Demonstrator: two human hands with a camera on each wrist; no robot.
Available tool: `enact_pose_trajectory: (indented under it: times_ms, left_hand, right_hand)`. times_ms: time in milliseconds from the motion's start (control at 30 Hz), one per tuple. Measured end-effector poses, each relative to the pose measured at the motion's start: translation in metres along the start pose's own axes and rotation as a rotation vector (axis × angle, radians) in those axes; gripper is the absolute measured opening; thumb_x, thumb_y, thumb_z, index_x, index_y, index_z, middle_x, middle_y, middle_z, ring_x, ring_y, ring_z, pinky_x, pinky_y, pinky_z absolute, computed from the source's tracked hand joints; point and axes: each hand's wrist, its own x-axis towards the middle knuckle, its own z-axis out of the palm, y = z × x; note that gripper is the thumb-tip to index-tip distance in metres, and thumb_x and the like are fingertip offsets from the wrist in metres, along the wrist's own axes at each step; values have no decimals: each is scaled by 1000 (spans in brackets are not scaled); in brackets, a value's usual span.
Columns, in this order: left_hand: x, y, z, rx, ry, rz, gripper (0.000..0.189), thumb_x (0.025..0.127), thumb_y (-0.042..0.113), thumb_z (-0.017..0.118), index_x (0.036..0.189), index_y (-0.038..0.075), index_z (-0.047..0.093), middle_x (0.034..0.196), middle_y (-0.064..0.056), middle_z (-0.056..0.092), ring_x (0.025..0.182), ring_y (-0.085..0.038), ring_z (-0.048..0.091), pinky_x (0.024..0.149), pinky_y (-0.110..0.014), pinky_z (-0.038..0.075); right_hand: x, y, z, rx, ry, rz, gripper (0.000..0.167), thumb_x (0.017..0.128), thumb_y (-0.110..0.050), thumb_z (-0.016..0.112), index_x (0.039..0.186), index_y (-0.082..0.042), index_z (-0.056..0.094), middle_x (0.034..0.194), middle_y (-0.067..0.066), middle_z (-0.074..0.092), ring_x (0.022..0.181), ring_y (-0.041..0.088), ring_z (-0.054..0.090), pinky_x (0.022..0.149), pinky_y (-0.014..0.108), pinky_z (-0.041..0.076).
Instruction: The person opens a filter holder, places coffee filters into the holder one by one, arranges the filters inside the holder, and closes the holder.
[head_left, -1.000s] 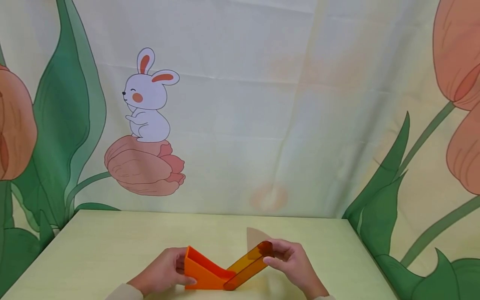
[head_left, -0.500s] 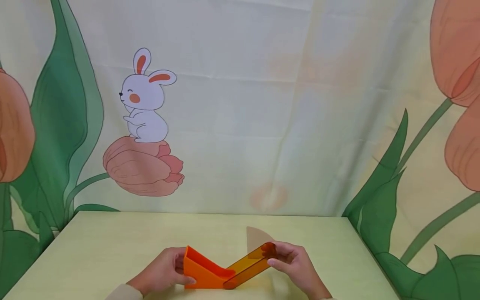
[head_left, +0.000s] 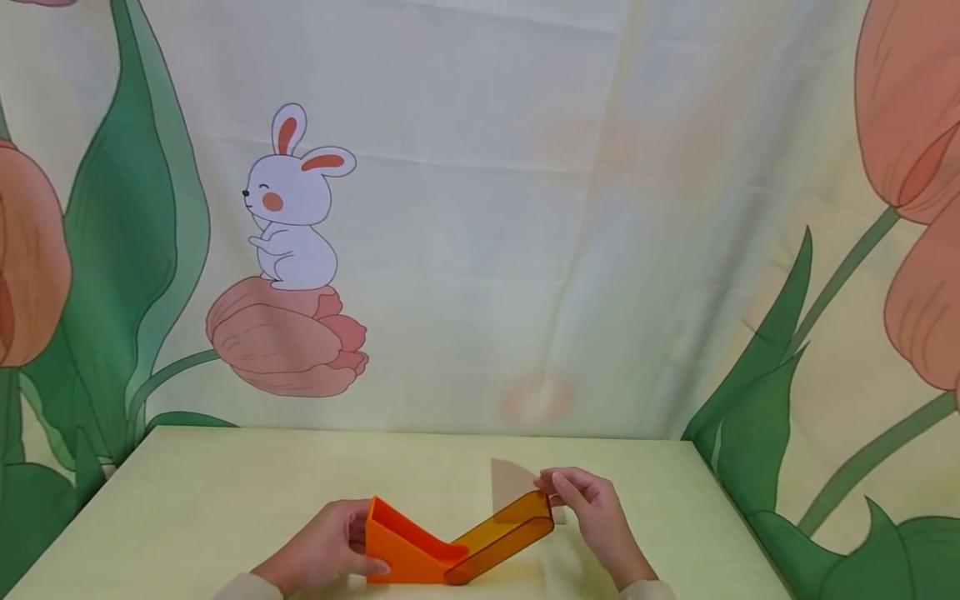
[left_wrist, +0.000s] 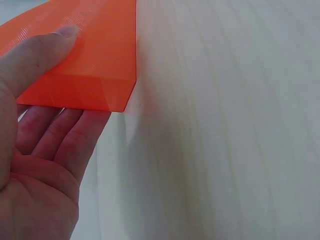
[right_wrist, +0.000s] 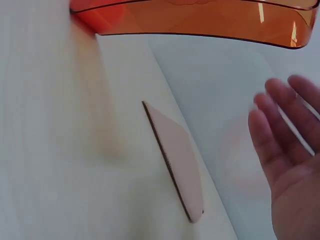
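Note:
An orange wedge-shaped plastic holder [head_left: 405, 550] stands on the table, with a translucent amber cover [head_left: 504, 548] slanting up to the right from its low end. My left hand [head_left: 326, 542] grips the holder's tall left end. In the left wrist view, the thumb lies across the holder's flat side [left_wrist: 100, 55] and the fingers go behind it. My right hand [head_left: 592, 512] is beside the cover's raised end. The right wrist view shows that hand [right_wrist: 295, 155] with fingers extended and a gap between them and the amber cover [right_wrist: 200, 21].
A flat tan piece with a curved edge [head_left: 512, 485] lies on the pale table [head_left: 300, 467], behind the cover. A printed cloth backdrop [head_left: 450, 250] with a rabbit and tulips hangs at the table's back edge.
My right hand has let go of the cover's raised end and moved slightly up and away, its fingers straightening. The cover stays slanted. My left hand keeps its grip on the holder.

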Motion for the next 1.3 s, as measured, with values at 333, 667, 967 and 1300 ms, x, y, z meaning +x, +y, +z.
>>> enact_pose_trajectory:
  times_ms: [333,667,967,1300]
  left_hand:
    - [1,-2,1,-24,-7,2,56,77,20,89,127,13,67,122,-2,74,102,-22,70,101,-44,58]
    - [0,-2,-1,-13,-15,10,54,78,16,89,127,11,67,121,-3,74,102,-21,70,99,-43,59]
    - [0,0,0,-2,-10,20,52,78,15,88,126,10,67,120,-3,74,102,-21,70,98,-44,59]
    - [1,-2,-1,-9,-18,19,52,78,15,88,125,10,67,120,-3,74,102,-21,70,98,-43,59]
  right_hand:
    - [43,16,4,-385,180,43,21,91,-26,79,106,-12,77,94,1,74,82,14,65,75,23,57]
    - [63,16,17,-540,20,209,25,87,-19,83,105,-4,74,91,4,69,84,18,61,79,31,60]
    - [70,21,23,-560,-17,238,30,84,-17,85,107,-2,72,99,7,68,87,20,60,86,37,60]
    - [77,28,25,-626,-16,303,36,78,-23,90,101,-4,70,96,7,67,88,23,58,90,43,56]
